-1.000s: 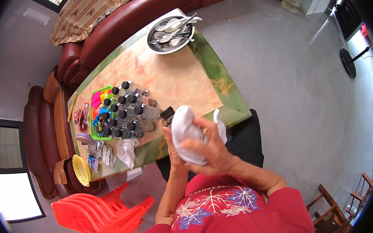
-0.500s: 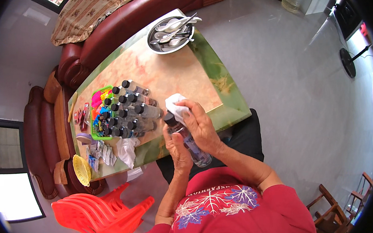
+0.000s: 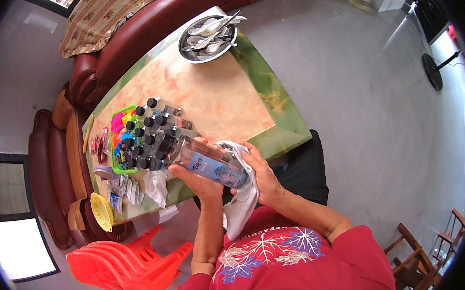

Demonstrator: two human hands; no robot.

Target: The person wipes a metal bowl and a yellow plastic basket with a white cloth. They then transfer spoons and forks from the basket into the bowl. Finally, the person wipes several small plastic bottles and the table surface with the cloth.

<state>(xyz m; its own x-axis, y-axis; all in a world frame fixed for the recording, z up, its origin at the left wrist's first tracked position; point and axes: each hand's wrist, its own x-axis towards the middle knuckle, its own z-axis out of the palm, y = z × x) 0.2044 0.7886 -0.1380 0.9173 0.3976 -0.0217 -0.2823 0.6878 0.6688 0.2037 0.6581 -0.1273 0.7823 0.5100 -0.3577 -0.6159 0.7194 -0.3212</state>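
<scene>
Through my head view, nearest the lower edge, I have the red shirt [image 3: 295, 264], and just above it, at the frame's centre, the two hands at work. My left hand [image 3: 205, 185] has its fingers clamped around a clear bottle [image 3: 207, 165] below its black cap; the bottle lies tilted, cap toward the upper left, blue label facing me. My right hand [image 3: 264, 175] has its fingers closed on a white cloth [image 3: 243, 214], pressed around the bottle's base (some fingertips are hidden by the folds), with a loose end hanging down. Left of that, at the table's edge, lies a crumpled white cloth [image 3: 157, 187]. Beyond, left of centre, black-capped bottles [image 3: 149, 139] crowd beside a green basket [image 3: 112, 156] of bright pieces. Farther up the table [image 3: 202, 93], a bowl [image 3: 205, 60] holds spoons [image 3: 209, 38]. Farthest, at upper left, runs a dark red sofa [image 3: 143, 30].
</scene>
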